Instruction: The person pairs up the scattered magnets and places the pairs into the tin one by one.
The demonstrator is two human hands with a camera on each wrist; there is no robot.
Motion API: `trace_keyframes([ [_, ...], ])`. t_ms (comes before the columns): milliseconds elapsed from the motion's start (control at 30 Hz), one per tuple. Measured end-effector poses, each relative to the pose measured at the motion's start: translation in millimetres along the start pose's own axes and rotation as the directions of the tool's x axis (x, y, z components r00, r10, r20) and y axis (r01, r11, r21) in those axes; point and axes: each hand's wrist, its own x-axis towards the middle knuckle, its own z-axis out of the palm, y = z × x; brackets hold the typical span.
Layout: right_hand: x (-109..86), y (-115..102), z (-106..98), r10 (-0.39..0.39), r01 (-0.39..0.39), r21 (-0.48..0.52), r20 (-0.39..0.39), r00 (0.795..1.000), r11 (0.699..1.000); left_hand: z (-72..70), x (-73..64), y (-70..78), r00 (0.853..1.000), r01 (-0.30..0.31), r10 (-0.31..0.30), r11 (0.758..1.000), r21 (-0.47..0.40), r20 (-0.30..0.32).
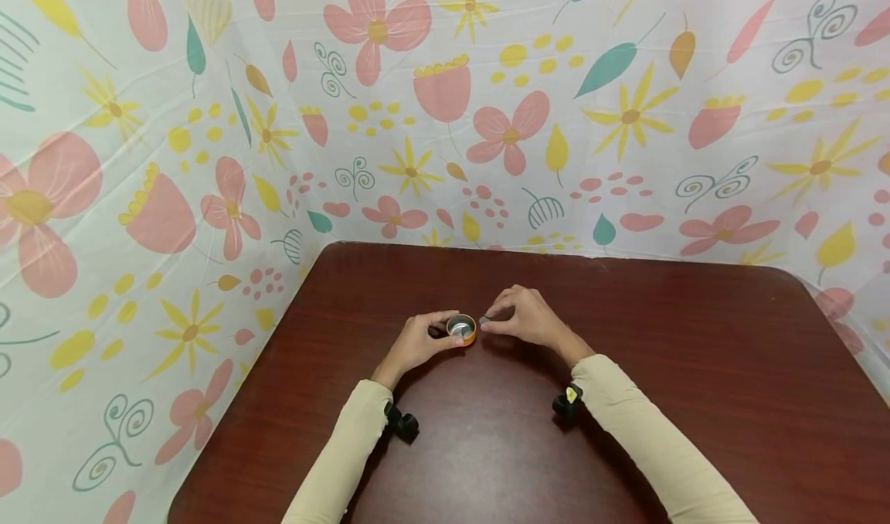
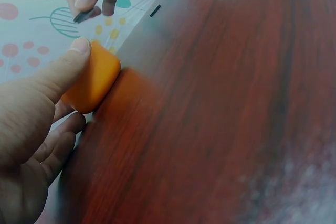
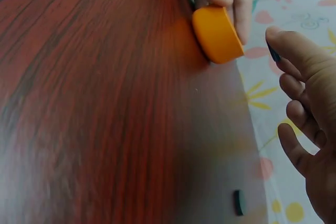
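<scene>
A small orange cup point(image 1: 470, 338) with a shiny metallic inside stands on the table. My left hand point(image 1: 419, 344) grips it from the left, the thumb point(image 2: 80, 46) on the near side and the fingers round the far side. Just right of the rim, my right hand point(image 1: 528, 319) pinches a small, thin dark piece point(image 3: 273, 52) between thumb and finger. That dark piece point(image 2: 83, 16) is apart from the cup, slightly above it in the left wrist view. Its exact kind is hard to make out. The right hand's other fingers are loosely bent.
The dark red-brown wooden table point(image 1: 695, 354) reaches back to a flower-printed cloth point(image 1: 417, 122) behind and at the left. A small dark piece point(image 3: 239, 203) lies on the table in the right wrist view. Two dark pieces, one a black piece point(image 2: 155, 10), show in the left wrist view.
</scene>
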Motion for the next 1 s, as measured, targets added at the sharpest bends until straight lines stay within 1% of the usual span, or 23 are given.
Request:
trace_keyframes([
  [133,4.4,-1.3,8.2,0.015,-0.015,0.035,-0.004,1.0,0.999,0.1,-0.2,-0.5,1.0,0.008,-0.008,1.0,-0.005,0.006],
  [233,8.2,-2.1,13.1,0.018,-0.018,0.041,0.006,1.0,0.999,-0.2,-0.3,-0.3,1.0,0.015,-0.014,1.0,-0.01,0.007],
  [500,14.6,-3.3,22.6,-0.01,0.009,0.039,0.017,1.0,0.999,-0.3,-0.1,-0.2,1.0,-0.009,0.009,1.0,-0.02,0.005],
  [733,14.5,-5.9,26.5,0.003,-0.005,0.062,0.037,0.999,0.998,-0.1,0.2,1.5,1.0,-0.021,0.021,1.0,-0.016,0.01],
  [1000,15.6,-8.7,27.7,0.02,-0.021,0.032,0.046,0.999,0.999,-1.4,-0.1,0.9,1.0,-0.015,0.015,1.0,-0.008,0.01],
])
